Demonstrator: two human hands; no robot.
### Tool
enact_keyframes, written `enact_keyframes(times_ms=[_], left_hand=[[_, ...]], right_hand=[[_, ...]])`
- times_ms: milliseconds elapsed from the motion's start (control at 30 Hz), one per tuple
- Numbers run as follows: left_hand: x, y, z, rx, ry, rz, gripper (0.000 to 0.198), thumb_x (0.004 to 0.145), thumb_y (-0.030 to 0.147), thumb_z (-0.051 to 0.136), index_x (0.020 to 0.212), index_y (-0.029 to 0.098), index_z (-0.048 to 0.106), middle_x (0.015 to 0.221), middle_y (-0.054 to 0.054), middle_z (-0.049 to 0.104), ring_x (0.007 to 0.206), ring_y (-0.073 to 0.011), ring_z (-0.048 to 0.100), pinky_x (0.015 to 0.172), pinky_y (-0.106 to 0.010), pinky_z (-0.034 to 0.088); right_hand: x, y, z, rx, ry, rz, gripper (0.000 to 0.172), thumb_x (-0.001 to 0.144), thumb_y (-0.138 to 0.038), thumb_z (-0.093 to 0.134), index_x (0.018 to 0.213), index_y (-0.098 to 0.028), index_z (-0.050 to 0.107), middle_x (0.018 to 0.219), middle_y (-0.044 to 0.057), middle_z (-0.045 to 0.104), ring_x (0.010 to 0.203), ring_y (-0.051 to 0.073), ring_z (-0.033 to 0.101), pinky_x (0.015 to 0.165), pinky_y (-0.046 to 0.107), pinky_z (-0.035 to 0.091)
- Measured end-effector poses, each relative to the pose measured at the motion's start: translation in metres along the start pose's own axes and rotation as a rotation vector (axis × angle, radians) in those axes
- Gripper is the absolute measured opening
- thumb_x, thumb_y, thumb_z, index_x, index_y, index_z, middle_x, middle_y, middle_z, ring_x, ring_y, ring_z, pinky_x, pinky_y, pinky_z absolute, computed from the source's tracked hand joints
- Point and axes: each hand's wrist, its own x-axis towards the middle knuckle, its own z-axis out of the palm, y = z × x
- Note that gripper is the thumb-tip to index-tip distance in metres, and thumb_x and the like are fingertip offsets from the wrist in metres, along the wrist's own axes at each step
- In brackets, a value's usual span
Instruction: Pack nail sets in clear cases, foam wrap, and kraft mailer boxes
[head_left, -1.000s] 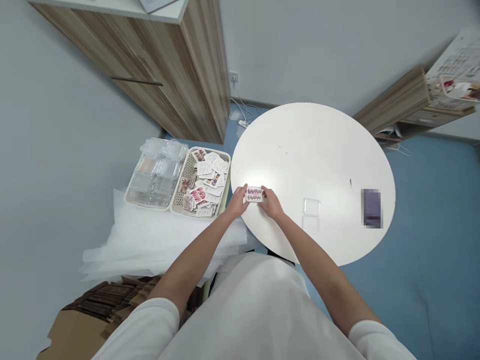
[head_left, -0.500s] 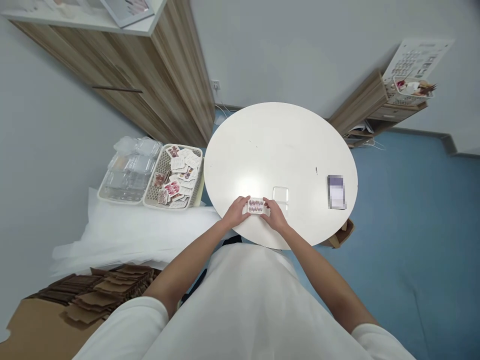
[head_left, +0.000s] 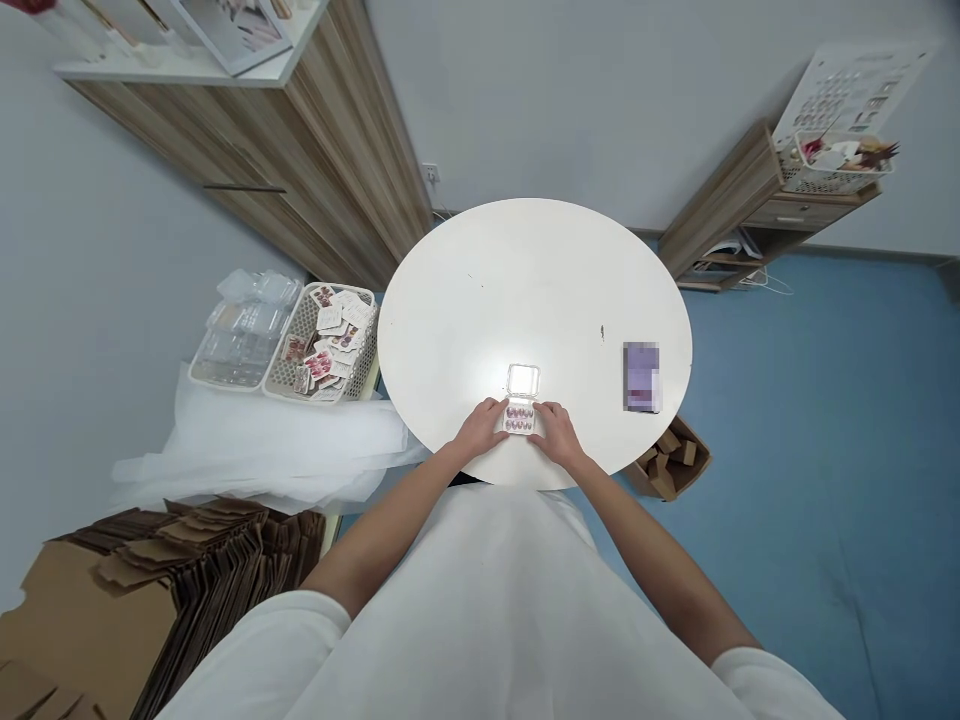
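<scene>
A small white card of press-on nails [head_left: 519, 424], with two rows of pinkish-purple nails, lies in or on the base of a clear plastic case near the front of the table. The case's clear lid [head_left: 523, 380] is raised open on the far side. My left hand [head_left: 480, 430] grips the card's left edge, thumb near and fingers at the far corner. On the opposite edge, my right hand [head_left: 557, 434] holds it the same way. Whether the fingers also grip the case base is too small to tell.
The round white table [head_left: 540, 270] bears a blurred purple box [head_left: 642, 378] at right. To the left stand a basket of nail cards [head_left: 271, 382] and a tray of clear cases [head_left: 247, 345]. Flattened cardboard [head_left: 97, 620] is stacked lower left; a carton [head_left: 686, 480] stands lower right.
The card has moved slightly right onto the open clear case, which lay just to its right before. Both hands have moved with it, and the view has shifted.
</scene>
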Motion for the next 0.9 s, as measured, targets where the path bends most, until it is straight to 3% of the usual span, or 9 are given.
enact_keyframes(times_ms=[433, 900], left_hand=[[0.016, -0.005, 0.007, 0.017, -0.080, -0.091, 0.064, 0.071, 0.020, 0.059, 0.128, 0.024, 0.032, 0.112, -0.007, 0.044, 0.100, -0.0221, 0.048, 0.081, -0.033, 0.043], [0.021, -0.005, 0.008, 0.072, -0.150, -0.090, 0.064, 0.072, 0.019, 0.056, 0.130, 0.023, 0.029, 0.112, -0.009, 0.044, 0.095, -0.0231, 0.051, 0.071, -0.030, 0.041]], right_hand=[[0.014, 0.000, -0.001, -0.080, -0.055, 0.042, 0.060, 0.068, -0.024, 0.060, 0.124, -0.022, 0.037, 0.116, 0.009, 0.044, 0.106, 0.025, 0.040, 0.081, 0.036, 0.040], [0.015, 0.001, 0.002, -0.086, -0.048, 0.054, 0.059, 0.069, -0.020, 0.059, 0.124, -0.023, 0.037, 0.115, 0.008, 0.045, 0.104, 0.026, 0.042, 0.080, 0.036, 0.040]])
